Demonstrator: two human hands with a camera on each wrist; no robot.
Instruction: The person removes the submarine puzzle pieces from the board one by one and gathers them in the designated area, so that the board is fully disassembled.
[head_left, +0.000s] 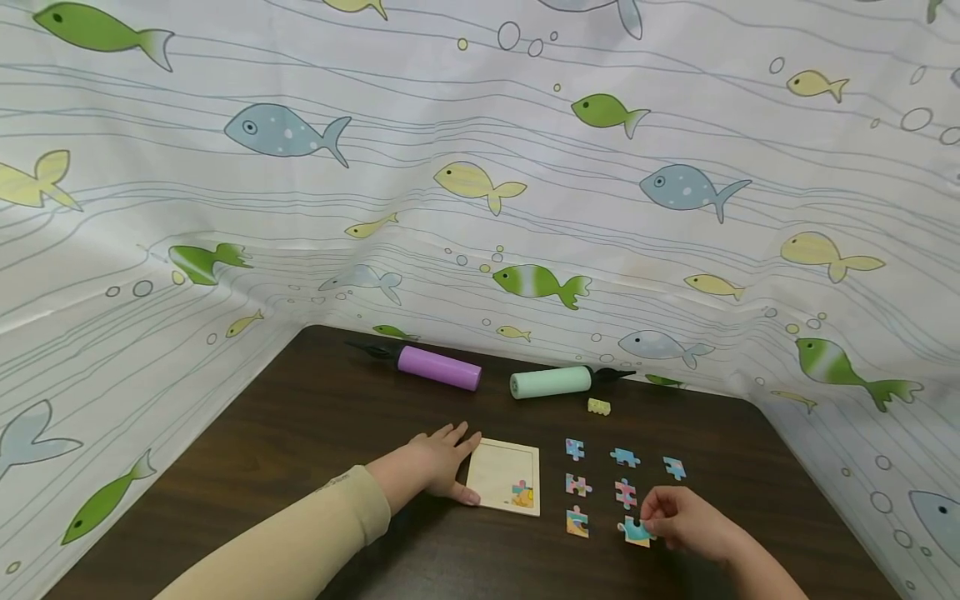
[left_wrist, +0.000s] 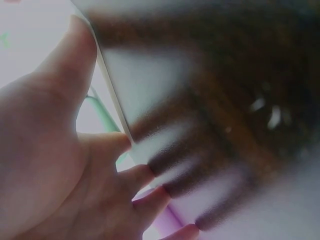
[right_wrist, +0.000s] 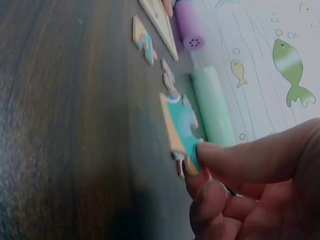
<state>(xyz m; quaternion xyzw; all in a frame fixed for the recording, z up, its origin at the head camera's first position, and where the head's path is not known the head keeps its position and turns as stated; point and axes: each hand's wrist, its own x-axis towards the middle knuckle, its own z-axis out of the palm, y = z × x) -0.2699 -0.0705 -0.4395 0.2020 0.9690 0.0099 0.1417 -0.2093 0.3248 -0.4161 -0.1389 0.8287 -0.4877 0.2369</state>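
My right hand (head_left: 686, 521) pinches a teal and yellow puzzle piece (head_left: 636, 531) between thumb and fingers, at the near right of the loose pieces. In the right wrist view that puzzle piece (right_wrist: 179, 127) tilts up over the dark table. My left hand (head_left: 442, 462) is spread along the left side of a square wooden puzzle board (head_left: 498, 467), thumb and fingertips at its edge. One piece with an orange figure (head_left: 522, 495) sits in the board's near right corner. In the left wrist view the left hand's fingertips (left_wrist: 160, 192) touch the glossy tabletop.
Several loose puzzle pieces (head_left: 577, 485) lie in rows right of the board. Behind them are a small yellow block (head_left: 598, 407), a mint-green pump (head_left: 551, 382) and a purple pump (head_left: 438, 368). A fish-patterned sheet (head_left: 480, 225) walls the dark table (head_left: 300, 417) at the back and sides.
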